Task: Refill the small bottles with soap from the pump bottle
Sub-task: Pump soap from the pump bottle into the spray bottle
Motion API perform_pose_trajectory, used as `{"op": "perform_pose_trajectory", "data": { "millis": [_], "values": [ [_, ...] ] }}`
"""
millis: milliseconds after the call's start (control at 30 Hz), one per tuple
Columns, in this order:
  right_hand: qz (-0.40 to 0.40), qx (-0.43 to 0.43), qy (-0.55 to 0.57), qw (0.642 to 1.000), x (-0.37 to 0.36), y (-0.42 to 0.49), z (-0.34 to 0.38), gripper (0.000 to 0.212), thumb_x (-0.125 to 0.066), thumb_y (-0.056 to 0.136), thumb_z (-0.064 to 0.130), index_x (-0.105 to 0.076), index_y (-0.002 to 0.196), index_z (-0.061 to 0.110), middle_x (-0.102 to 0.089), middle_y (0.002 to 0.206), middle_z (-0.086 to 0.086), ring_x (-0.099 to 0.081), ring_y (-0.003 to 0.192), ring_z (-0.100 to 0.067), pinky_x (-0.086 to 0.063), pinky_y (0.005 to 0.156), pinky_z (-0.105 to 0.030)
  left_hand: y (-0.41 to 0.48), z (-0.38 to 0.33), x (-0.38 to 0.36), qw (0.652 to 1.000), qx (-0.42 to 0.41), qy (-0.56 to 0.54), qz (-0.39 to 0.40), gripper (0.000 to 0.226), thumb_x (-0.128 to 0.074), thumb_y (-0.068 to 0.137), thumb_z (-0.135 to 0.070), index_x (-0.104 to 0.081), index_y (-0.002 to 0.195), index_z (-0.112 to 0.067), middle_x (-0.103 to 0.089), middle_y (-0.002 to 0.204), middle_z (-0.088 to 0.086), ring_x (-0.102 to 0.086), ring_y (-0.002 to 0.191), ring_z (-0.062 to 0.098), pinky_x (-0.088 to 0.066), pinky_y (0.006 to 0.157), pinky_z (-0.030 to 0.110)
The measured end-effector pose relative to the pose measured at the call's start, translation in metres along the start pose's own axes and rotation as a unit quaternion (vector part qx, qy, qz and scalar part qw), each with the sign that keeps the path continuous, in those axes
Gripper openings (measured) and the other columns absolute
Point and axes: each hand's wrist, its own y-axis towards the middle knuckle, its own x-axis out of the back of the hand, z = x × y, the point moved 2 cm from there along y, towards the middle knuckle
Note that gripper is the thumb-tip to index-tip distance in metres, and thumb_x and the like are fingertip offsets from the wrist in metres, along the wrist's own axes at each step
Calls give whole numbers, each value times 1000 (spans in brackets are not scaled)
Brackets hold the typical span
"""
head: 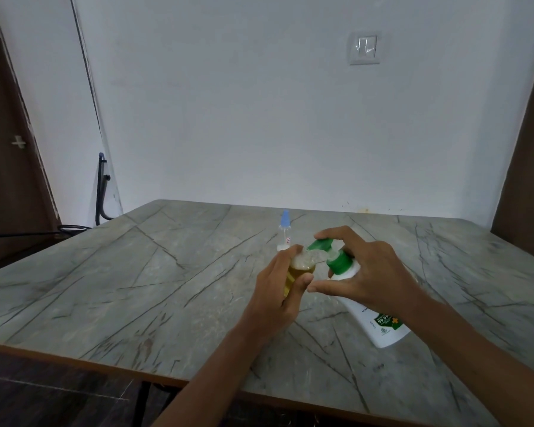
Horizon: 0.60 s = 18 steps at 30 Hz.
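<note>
Two bare hands work over a grey marble-pattern tabletop (136, 272) w/ dark veins, head view only. Left hand (278, 291) is wrapped round a small clear bottle holding yellowish liquid (293, 272), thumb across its front, mouth up and open. Right hand (367, 272) clasps the white plastic pump bottle w/ green pump head and green label (379, 322): forefinger lies on top of the pump head, thumb and other fingers curl round the neck and shoulder. Pump bottle leans left, toward the small one, its base on the tabletop at the right. Green nozzle sits right at the small bottle's mouth; whitish foam or soap shows there, blurred, so can't tell if it is flowing.

Behind the hands, near the table's far middle, a second small clear bottle w/ pale blue cap (285, 229) stands upright, apart from both hands. Its fill level is too small to read.

Background: white wall w/ a white switch plate (363, 49), dark brown door (10, 149) at left.
</note>
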Motion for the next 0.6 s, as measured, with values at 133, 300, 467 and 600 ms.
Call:
{"op": "perform_pose_trajectory", "data": {
  "millis": [133, 300, 467, 600],
  "values": [
    [-5, 4, 16, 1000, 1, 4, 2, 68, -76, 59, 73, -50, 115, 44, -65, 60, 10, -60, 52, -7, -42, 47, -12, 0, 0, 1, 1000, -6, -7, -2, 51, -45, 98, -40, -49, 126, 2, -62, 104, 7, -60, 88, 8, -50, 74, 18],
    [-27, 7, 60, 998, 1, 3, 2, 63, -87, 53, 58, -57, 105, 40, -66, 57, 3, -55, 44, -8, -41, 43, -12, -1, 1, -1, 1000, 2, -9, 13, 49, -46, 99, -38, -49, 127, 2, -63, 105, 6, -61, 89, 8, -52, 76, 21],
    [-30, 5, 51, 998, 0, 3, 0, 64, -80, 54, 69, -56, 106, 42, -68, 62, 4, -60, 52, -12, -49, 49, -22, -2, 2, -1, 1000, 2, -12, 20, 48, -47, 98, -36, -48, 127, 2, -63, 107, 8, -62, 90, 10, -53, 76, 22],
    [-3, 10, 8, 1000, -1, 3, 2, 73, -70, 59, 79, -47, 119, 47, -66, 65, 13, -61, 59, -4, -46, 55, -13, 0, 2, 1, 1000, 15, 1, 5, 59, -42, 96, -50, -49, 128, -2, -63, 105, 3, -61, 88, 6, -48, 75, 14]
  ]
}}
